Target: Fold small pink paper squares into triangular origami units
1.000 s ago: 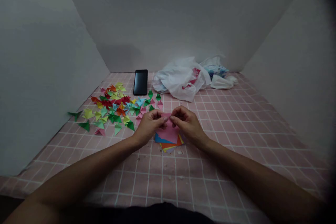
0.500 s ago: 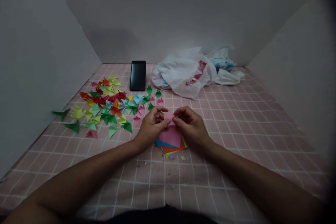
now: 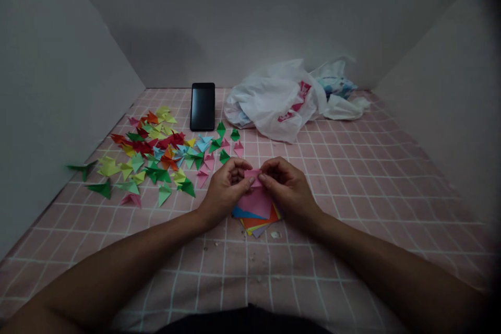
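1. Left hand (image 3: 223,190): it reaches in from the lower left, thumb uppermost and pointing inward, with the fingers curled behind. Thumb and fingers are drawn together in a narrow pinch at the left edge of a small piece of pink paper (image 3: 252,174).
2. Right hand (image 3: 293,192): a near mirror of the left, its wrist slightly bent and its fingers curled over. The thumb and forefinger meet in a tight pinch at the right edge of the same piece; the curled fingers hide the exact contact.
3. Pink paper: it spans the short gap between the two thumbs, above the paper stack. Whether it touches the stack cannot be told.
4. Paper stack (image 3: 268,225): directly below the hands, with a pink sheet on top and blue, orange, yellow and pale purple corners fanned out beneath.
5. Forearms: both bare, converging from the lower corners toward the middle.
6. Folded paper shapes (image 3: 157,173): scattered to the left of the hands, in green, yellow, red, orange, blue and pink.
7. Background: a dark-screened phone (image 3: 202,107) and, to its right, a crumpled white plastic bag (image 3: 268,99), on a pink checked cloth (image 3: 352,177).
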`<state>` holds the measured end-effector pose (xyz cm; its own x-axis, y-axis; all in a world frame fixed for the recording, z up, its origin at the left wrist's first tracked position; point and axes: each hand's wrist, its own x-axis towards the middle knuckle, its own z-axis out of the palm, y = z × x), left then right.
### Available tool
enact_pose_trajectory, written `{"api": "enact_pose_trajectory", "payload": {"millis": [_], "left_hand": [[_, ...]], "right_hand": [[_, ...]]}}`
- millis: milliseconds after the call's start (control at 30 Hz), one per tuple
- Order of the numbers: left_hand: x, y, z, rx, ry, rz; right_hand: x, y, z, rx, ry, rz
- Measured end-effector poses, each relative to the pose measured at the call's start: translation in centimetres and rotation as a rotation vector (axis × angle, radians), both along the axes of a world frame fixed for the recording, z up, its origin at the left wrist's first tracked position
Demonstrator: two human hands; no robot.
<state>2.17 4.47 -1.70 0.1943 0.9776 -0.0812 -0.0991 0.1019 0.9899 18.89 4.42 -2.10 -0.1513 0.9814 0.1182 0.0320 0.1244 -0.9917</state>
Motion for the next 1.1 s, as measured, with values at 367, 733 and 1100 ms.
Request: {"api": "enact_pose_trajectory", "payload": {"millis": [367, 733, 1100], "left_hand": [[-0.23, -0.22, 0.28, -0.025, -0.033, -0.006], [-0.19, 0.05, 0.19, -0.035, -0.038, 0.024], [-0.28, 0.02, 0.55, 0.01, -0.01, 0.047]], "right_hand": [[-0.03, -0.06, 0.15, -0.078, 0.021, -0.022], [-0.05, 0.01, 0.12, -0.033, 0.042, 0.009], [-0.08, -0.08, 0.18, -0.059, 0.107, 0.02]]}}
